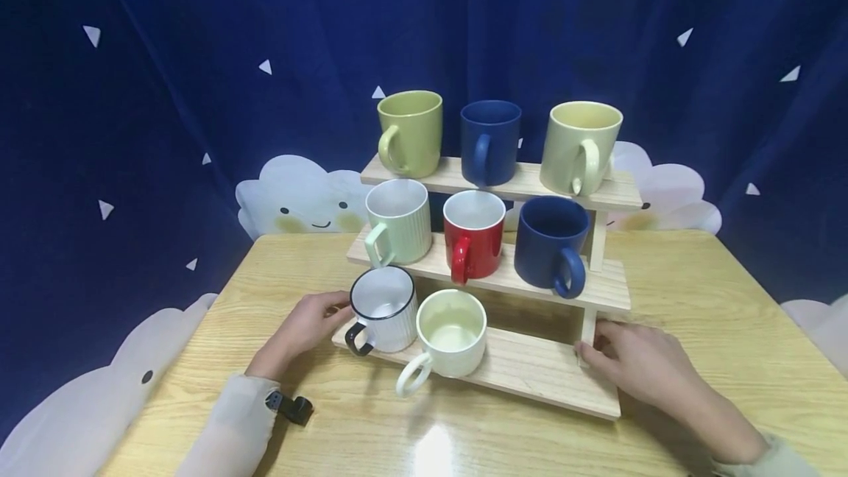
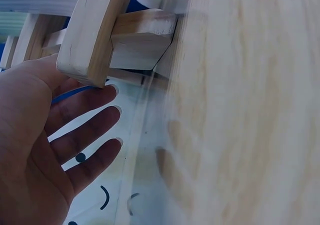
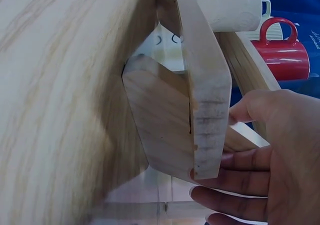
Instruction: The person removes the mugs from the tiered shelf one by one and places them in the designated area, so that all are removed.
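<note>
A three-tier wooden display rack [image 1: 530, 366] stands on the table, holding mugs on every tier. My left hand [image 1: 322, 322] grips its left end beside the white mug with a black rim [image 1: 391, 322]. In the left wrist view, several fingers of that hand spread below the board's end [image 2: 87, 40]; the thumb is mostly hidden. At the right end, my right hand [image 1: 639, 359] holds the rack near an upright, its thumb and fingers on either side of the board [image 3: 207, 100]. Right of the black-rimmed mug sits a cream mug [image 1: 453, 337], its handle jutting past the front edge.
The middle tier carries a mint mug [image 1: 404, 230], a red mug [image 1: 473, 241] and a dark blue mug [image 1: 550, 245]. Above stand an olive-green mug [image 1: 417, 135], a blue mug [image 1: 493, 142] and a pale yellow mug [image 1: 576, 153]. A blue curtain [image 1: 318, 35] hangs behind the wooden table [image 1: 371, 440].
</note>
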Available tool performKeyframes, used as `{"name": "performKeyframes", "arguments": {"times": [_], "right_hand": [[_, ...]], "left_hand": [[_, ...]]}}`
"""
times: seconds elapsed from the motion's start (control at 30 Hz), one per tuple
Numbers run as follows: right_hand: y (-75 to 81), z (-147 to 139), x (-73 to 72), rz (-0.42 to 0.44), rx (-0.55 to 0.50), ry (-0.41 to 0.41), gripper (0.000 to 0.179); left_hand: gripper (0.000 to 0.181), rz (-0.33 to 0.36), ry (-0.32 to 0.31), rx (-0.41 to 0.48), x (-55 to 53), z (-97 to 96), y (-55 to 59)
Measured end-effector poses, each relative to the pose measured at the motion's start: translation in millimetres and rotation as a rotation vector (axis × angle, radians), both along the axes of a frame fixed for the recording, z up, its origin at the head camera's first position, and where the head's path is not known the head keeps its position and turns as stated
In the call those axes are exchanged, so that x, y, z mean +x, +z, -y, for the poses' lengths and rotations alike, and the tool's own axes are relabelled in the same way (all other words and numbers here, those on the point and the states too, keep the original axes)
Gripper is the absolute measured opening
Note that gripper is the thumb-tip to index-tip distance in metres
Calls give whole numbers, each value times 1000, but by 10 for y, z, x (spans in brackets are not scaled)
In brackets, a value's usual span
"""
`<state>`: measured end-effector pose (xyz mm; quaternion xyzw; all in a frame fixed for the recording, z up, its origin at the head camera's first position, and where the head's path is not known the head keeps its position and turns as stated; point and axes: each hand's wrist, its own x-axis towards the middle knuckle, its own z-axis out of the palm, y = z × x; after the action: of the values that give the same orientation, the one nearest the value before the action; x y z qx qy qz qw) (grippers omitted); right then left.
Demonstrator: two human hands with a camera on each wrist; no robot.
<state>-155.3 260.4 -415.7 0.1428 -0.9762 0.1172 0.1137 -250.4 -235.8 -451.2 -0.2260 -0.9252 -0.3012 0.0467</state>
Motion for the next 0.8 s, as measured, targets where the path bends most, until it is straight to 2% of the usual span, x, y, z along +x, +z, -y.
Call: {"name": "performKeyframes", "arguments": {"times": [0.27,0.57,0.8], "right_hand": [[19,15,2,-2,9,-12,21],[15,32,-14,-96,39,19,19],[7,64,13,-85,48,-16,19]], "left_hand": [[20,-13,-7,-14,7,-15,33],[21,-42,21,-53,38,-25,38],[19,-57,35,-54,60,-45,29]]}}
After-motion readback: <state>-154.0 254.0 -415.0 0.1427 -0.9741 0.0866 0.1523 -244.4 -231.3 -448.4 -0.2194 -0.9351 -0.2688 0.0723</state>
